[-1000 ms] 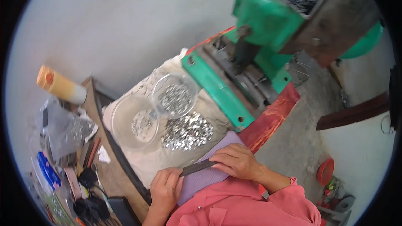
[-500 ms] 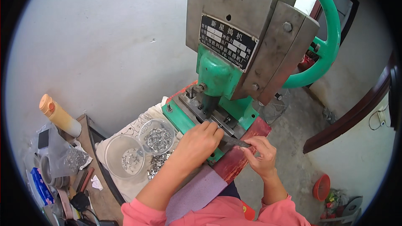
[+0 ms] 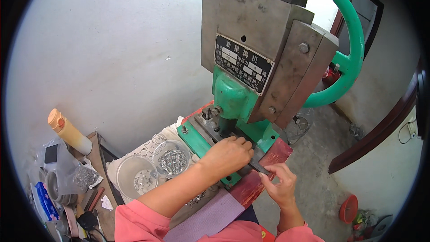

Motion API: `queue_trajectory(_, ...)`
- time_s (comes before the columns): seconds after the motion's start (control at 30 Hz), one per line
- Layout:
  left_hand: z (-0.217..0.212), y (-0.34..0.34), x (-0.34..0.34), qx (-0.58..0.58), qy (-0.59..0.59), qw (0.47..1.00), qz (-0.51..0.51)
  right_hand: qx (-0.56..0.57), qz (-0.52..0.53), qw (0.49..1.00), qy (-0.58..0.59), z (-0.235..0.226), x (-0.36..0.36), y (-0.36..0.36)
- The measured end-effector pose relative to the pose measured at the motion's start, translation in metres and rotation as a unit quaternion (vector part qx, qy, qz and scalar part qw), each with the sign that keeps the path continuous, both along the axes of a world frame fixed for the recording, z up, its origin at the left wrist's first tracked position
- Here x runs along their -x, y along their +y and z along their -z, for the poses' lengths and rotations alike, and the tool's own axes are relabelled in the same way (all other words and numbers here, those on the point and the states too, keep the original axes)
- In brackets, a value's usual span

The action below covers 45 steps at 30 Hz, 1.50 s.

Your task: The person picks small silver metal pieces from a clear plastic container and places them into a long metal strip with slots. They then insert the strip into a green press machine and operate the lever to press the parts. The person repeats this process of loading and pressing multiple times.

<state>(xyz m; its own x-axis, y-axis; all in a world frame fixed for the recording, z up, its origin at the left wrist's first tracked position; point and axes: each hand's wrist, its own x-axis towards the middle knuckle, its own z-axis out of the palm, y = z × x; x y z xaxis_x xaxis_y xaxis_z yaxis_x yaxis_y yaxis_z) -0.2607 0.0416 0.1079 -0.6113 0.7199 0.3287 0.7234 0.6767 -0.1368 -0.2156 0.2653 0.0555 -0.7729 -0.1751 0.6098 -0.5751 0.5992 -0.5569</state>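
Nearest the body, a lilac cloth (image 3: 210,217) lies between the two pink sleeves. Beyond it the right hand (image 3: 281,183) pinches the near end of a narrow dark strip (image 3: 258,166) between thumb and fingers, over the red bench edge (image 3: 280,150). The strip slants up and away to the left, passing under the left hand (image 3: 229,154), whose fingers are bent and close together over the bed of the press; their undersides are hidden, so I cannot tell whether they grip the strip or only rest on it. For good control, the right hand would do best to steady that tail end in line with the bed, so the strip neither tips nor twists, while the left presses it flat from the side. The dark ram (image 3: 227,125) stands just beyond the left knuckles, so those fingertips are better off well out from under it. To the left, a clear tub of small shiny pieces (image 3: 174,161) and a wider clear tub (image 3: 122,180) sit near the left forearm; a wandering elbow could knock them. Farthest off, behind the grey press body (image 3: 257,15), rises the green handwheel (image 3: 356,56), with neither hand on it.
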Motion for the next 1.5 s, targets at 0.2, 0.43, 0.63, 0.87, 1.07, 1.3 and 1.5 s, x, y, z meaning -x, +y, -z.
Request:
queue_trajectory(0.2, 0.001, 0.004, 0.001, 0.033, 0.001, 0.999, 0.003, 0.001, 0.000, 1.000, 0.002, 0.004, -0.002, -0.001)
queue_trajectory(0.43, 0.010, 0.009, -0.018, -0.004, -0.032, 0.999, -0.034, 0.009, -0.001, 0.999, -0.036, 0.010, 0.001, -0.009)
queue_trajectory(0.63, 0.039, 0.008, -0.036, -0.089, 0.019, 0.993, -0.079, 0.071, -0.040, 0.996, -0.035, 0.026, 0.019, -0.030)
queue_trajectory(0.87, 0.046, 0.002, -0.041, -0.112, 0.000, 0.988, -0.104, 0.251, -0.126, 0.913, -0.297, 0.031, 0.053, -0.009)
queue_trajectory(1.07, 0.057, 0.007, -0.045, -0.123, 0.009, 0.985, -0.122, 0.050, -0.131, 0.977, -0.160, 0.026, 0.095, -0.021)
queue_trajectory(1.3, 0.064, 0.007, -0.048, -0.140, 0.011, 0.982, -0.128, 0.006, -0.203, 0.962, -0.182, 0.035, 0.122, -0.024)
queue_trajectory(1.5, 0.067, 0.009, -0.047, -0.156, -0.002, 0.979, -0.128, -0.042, -0.244, 0.947, -0.204, 0.031, 0.131, -0.023)
